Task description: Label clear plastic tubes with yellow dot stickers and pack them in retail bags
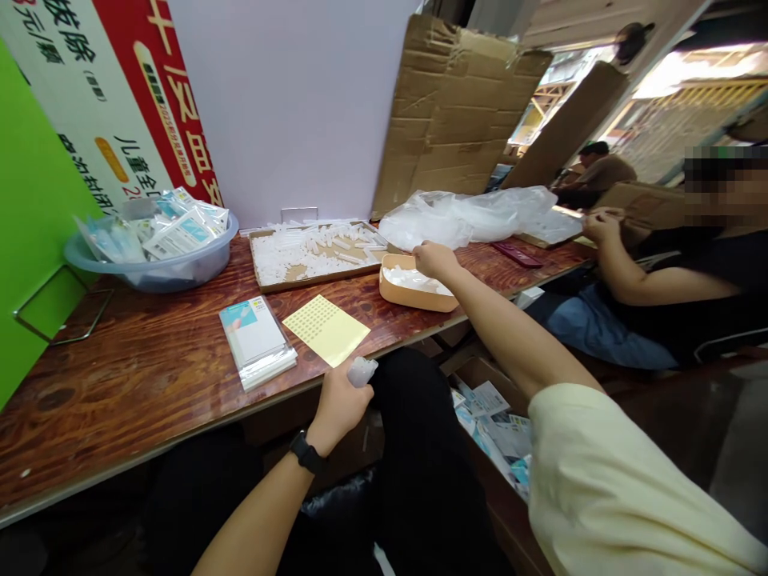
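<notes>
My left hand (339,405), with a dark watch on its wrist, is closed around a small translucent whitish piece (362,371) at the table's front edge. My right hand (437,261) is over the peach-coloured tub (414,297), its fingers bent together at the rim; whether they hold anything is hidden. White bits (413,278) lie inside the tub. Between my hands and the wall is a yellow sheet of small round stickers (336,334). Left of it rests a stack of clear packets with printed cards (255,340).
A cardboard tray (282,282) holds many small white tubes. At the left stands a blue basin (180,276) of packets. Plastic bags (462,220) and a dark red object (517,255) lie rightward. A box of packets (492,424) is below. A co-worker (672,296) sits at the right.
</notes>
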Action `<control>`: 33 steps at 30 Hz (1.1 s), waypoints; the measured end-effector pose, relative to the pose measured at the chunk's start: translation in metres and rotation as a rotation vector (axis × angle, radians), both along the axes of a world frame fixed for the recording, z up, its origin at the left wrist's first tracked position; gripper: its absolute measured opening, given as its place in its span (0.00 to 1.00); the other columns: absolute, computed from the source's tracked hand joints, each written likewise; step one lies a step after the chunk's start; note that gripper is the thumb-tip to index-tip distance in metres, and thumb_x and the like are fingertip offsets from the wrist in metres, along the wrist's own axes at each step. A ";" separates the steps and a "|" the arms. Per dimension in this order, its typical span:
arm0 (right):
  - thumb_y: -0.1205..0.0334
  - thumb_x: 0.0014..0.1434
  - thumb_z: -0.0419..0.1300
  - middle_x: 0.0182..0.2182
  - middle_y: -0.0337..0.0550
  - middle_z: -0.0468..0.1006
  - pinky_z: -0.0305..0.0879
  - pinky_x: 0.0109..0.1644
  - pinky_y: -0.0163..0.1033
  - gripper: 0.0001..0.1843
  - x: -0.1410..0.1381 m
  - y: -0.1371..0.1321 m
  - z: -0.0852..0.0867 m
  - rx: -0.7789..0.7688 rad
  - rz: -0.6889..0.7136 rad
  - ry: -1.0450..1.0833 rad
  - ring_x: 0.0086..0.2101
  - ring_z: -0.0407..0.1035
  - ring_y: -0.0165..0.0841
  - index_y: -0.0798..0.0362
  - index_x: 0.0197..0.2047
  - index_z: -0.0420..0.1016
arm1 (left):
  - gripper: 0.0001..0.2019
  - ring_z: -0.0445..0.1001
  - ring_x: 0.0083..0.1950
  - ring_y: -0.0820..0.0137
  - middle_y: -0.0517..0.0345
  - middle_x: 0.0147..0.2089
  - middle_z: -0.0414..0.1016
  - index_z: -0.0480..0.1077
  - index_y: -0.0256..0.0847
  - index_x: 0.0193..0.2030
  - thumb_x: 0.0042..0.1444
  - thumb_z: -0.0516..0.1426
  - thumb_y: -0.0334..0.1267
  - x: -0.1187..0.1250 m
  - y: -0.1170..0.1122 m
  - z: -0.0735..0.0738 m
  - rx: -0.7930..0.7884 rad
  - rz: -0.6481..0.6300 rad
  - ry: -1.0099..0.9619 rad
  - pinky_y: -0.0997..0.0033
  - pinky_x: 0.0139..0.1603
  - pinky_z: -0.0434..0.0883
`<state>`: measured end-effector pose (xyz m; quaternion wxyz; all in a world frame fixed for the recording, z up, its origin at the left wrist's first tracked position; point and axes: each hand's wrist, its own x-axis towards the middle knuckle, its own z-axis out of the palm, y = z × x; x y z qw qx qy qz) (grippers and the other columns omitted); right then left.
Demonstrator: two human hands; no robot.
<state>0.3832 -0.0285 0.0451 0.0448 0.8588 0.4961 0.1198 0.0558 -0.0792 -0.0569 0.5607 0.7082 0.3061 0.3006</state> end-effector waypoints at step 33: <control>0.65 0.57 0.63 0.23 0.42 0.74 0.66 0.34 0.33 0.06 -0.114 0.179 -0.044 0.187 0.136 1.034 0.27 0.69 0.28 0.60 0.34 0.74 | 0.07 0.61 0.26 0.76 0.65 0.25 0.63 0.63 0.39 0.26 0.43 0.59 0.33 -0.012 0.033 0.014 -0.223 0.098 -0.209 0.74 0.27 0.61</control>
